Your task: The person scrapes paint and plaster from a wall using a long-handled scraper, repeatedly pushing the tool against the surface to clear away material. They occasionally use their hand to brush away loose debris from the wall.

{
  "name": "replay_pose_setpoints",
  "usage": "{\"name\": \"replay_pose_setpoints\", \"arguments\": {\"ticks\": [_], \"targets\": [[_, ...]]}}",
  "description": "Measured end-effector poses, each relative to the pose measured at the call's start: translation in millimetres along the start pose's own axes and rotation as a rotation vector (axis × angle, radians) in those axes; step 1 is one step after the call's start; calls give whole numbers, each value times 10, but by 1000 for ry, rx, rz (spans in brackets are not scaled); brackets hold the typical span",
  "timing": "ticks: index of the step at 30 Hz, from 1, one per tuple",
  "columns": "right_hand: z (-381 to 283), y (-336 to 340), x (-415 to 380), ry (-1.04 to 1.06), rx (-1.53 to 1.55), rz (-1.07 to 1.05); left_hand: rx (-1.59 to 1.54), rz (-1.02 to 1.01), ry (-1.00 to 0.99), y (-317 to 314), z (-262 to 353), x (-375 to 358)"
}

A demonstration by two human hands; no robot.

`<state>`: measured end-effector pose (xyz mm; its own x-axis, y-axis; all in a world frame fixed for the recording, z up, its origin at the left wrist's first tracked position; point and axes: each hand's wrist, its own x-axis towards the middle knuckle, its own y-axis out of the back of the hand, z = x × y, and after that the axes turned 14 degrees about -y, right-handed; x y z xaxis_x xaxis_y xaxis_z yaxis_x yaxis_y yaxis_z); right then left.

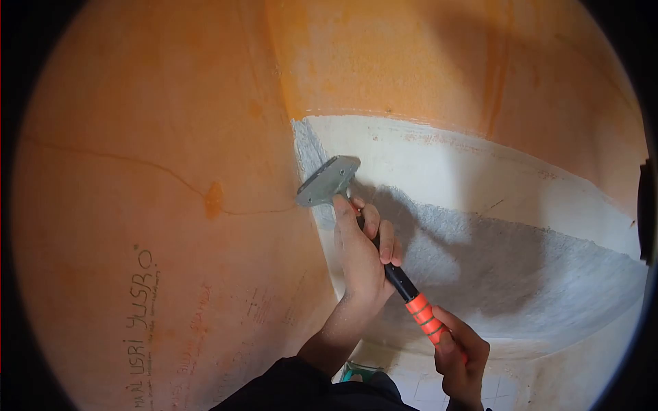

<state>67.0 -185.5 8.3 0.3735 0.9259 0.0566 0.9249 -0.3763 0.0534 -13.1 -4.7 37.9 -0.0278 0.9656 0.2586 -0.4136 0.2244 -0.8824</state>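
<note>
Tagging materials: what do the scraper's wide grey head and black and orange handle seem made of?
The wide grey scraper head looks like dull metal: slight sheen, small round fasteners. The black and orange handle looks smooth, probably plastic, perhaps rubber where dark rings show.

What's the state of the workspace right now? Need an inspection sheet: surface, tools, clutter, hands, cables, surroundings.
Surface: orange wall with a thin wavy crack-like line and handwriting; adjoining white band above a rough gray area.
Tools: long-handled scraper, its metal head over the gray patch at the orange wall's edge; blade contact can't be confirmed.
Clutter: nothing seen.
Hands: left hand grips the scraper near its head; right hand grips the orange end.
Cables: nothing seen.
Surroundings: pale tiles below; green item beside them and dark object at right, both too hidden to identify.
</note>
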Motion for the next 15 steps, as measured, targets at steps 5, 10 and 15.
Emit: {"name": "replay_pose_setpoints", "arguments": {"ticks": [5, 10, 15], "targets": [[49, 67, -4, -85, 66, -10, 57, 34, 7, -38, -51, -44], [91, 161, 77, -44, 73, -11, 33, 18, -56, -61, -95, -54], [117, 447, 286, -135, 159, -166, 57, 51, -164, -145, -153, -23]]}}
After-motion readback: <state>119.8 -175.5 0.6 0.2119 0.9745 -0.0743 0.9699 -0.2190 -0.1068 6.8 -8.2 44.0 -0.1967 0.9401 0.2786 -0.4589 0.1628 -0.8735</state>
